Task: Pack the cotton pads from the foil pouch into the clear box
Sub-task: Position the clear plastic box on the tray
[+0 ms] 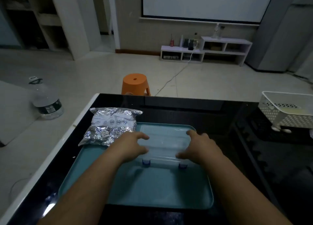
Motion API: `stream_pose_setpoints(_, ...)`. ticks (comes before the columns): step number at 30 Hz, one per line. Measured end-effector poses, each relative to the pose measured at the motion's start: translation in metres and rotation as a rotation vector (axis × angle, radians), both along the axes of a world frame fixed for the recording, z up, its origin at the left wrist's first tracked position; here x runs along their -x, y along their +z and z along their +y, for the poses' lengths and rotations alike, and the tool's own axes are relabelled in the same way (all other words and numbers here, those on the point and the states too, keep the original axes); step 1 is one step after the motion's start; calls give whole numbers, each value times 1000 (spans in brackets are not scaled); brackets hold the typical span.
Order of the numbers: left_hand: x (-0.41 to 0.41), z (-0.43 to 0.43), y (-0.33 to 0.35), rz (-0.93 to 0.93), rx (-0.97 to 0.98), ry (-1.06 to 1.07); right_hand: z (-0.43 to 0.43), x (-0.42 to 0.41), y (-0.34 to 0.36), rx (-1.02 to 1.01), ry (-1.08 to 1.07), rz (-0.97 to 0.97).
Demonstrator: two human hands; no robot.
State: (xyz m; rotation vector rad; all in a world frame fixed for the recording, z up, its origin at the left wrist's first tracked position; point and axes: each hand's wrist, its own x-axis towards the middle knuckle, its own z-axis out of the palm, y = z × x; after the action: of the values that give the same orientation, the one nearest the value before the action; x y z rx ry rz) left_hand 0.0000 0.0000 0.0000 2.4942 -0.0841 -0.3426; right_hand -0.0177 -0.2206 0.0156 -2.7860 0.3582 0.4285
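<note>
Both forearms reach up from the bottom edge to the clear box (162,145) at mid-frame.
Left hand (133,146) and right hand (202,147) grip its two ends, fingers curled over it; it sits on a teal tray (152,192), blue latches toward the camera. A crinkled foil pouch (111,125) lies just left, overlapping the tray's upper-left corner.

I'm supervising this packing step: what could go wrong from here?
1. The left hand and right hand grip the clear plastic box with blue latches on the smooth teal tray; prying the lid could make the box slide or jerk.
2. The crinkled silver foil pouch straddles the tray's rim near the left edge of the black table; a bump might knock it off.
</note>
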Motion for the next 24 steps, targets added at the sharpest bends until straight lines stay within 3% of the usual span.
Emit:
stream_pose_setpoints(5,2,-4,-9,108,-159,-93,2,-1,-4,35,71,232)
stream_pose_setpoints(20,4,-2,-12,-90,-379,-182,4,-12,1,159,97,273)
stream_pose_setpoints(24,2,-1,-7,-161,-461,-216,4,-8,8,155,85,190)
